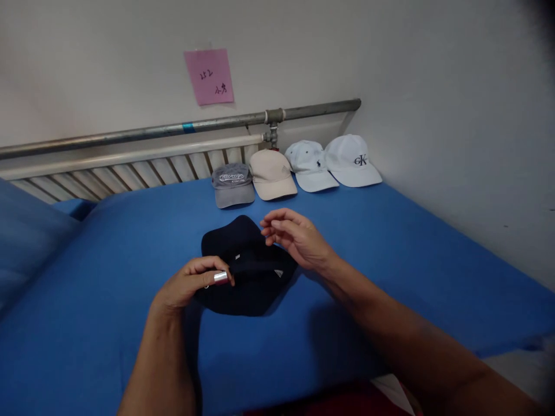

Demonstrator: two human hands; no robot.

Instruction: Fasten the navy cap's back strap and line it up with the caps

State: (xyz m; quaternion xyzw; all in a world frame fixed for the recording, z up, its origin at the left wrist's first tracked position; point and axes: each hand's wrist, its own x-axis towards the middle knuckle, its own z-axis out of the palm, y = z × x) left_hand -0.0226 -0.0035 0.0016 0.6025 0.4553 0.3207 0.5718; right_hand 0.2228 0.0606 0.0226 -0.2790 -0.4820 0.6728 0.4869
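A dark navy cap lies upside down on the blue bed sheet, in front of me. My left hand rests at the cap's near left edge, fingers curled in with a silver ring or clasp showing at the fingertips. My right hand hovers at the cap's far right edge, fingers loosely bent and apart, holding nothing I can see.
Several caps line the back by the wall: a grey one, a beige one, a pale blue one and a white one. A metal bed rail runs behind. A pink note hangs on the wall.
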